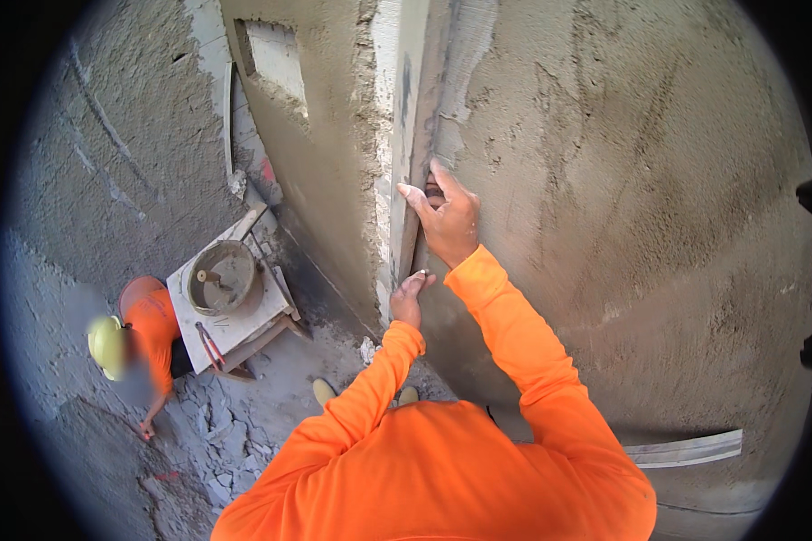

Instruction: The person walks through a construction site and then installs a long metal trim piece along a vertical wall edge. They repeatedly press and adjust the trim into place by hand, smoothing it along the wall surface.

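Observation:
A long, narrow, grey mortar-smeared board (410, 99) runs up the corner where two plastered wall faces meet. My right hand (451, 216) grips its edge, thumb on the board's face and forefinger stretched along its side; the other fingers curl into shadow. Lower down, my left hand (407, 302) is beside the same board with its fingers pinched together. A tiny pale spot shows at those fingertips, too small to name. Wet-looking brown plaster (586, 180) covers the wall to the right of the board.
At left, a round mortar tub (221, 278) with a wooden-handled tool stands on a board-topped stand (189, 316), beside red-handled pincers (209, 346). A co-worker in a yellow helmet (108, 347) bends nearby. Broken rubble (230, 437) covers the floor. A pale strip (686, 449) lies at lower right.

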Motion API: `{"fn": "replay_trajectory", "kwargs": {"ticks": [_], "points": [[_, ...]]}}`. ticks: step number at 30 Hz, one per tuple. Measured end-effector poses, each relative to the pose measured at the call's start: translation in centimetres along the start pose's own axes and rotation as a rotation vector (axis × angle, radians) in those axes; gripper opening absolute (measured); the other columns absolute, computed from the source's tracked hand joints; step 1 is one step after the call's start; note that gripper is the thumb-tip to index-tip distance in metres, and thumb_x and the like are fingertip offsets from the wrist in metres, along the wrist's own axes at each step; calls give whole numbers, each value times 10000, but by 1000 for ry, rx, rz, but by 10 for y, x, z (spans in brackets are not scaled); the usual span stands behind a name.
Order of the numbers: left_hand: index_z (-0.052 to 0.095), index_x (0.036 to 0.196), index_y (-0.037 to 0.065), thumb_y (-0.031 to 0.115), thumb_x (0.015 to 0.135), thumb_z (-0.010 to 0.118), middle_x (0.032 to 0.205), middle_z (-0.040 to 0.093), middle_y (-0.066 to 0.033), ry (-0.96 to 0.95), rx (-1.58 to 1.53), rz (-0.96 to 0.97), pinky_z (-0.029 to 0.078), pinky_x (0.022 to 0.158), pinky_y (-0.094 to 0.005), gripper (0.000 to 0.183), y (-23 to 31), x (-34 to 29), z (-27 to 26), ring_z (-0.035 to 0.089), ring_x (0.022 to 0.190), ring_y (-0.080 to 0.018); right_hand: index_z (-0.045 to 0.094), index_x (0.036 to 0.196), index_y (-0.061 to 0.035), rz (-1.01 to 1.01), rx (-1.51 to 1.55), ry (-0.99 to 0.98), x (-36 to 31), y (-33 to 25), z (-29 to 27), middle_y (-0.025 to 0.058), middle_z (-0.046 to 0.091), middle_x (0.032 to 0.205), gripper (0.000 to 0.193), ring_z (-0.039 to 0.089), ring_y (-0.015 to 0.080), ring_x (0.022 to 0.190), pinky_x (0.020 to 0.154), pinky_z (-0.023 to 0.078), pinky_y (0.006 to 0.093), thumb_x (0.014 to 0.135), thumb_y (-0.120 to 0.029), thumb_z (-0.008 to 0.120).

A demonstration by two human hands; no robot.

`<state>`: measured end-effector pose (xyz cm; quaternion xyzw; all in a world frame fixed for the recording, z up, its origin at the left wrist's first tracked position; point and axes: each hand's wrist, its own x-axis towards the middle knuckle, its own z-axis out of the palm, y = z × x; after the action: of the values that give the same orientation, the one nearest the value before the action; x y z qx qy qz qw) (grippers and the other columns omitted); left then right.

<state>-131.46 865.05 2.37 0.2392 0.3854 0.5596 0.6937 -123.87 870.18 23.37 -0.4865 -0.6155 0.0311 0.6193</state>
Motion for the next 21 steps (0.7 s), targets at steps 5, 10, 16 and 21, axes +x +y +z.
{"fn": "replay_trajectory", "kwargs": {"ticks": [5,10,16,21], "points": [[721,1190,19,172,950,741,1034,765,-94,58,-3,-101,423,985,-331,285,-2,-3,14,627,1047,-186,647,1269,133,-3,10,-23,0,-2,-1,231,736,926,585,739,251,759,647,604,339,851,-204,878],[698,1273,135,315,918,804,934,688,66,141,-15,-280,299,535,-232,412,10,-2,33,397,583,-39,608,1310,160,40,23,-50,-1,-3,-1,201,732,971,589,724,202,826,711,608,318,872,-141,861],[687,1347,162,371,971,769,988,656,71,-26,-113,-398,263,503,-227,439,8,4,31,318,552,-28,548,1353,198,108,2,-103,-2,-7,-2,142,741,1053,562,702,150,954,856,576,292,924,-58,804],[627,1449,199,405,1025,689,1079,600,78,-66,-196,-392,261,493,-205,476,0,4,33,311,559,-29,586,1337,162,95,86,-80,-1,-7,-1,166,737,1015,562,711,171,910,775,604,301,898,-86,833]]}}
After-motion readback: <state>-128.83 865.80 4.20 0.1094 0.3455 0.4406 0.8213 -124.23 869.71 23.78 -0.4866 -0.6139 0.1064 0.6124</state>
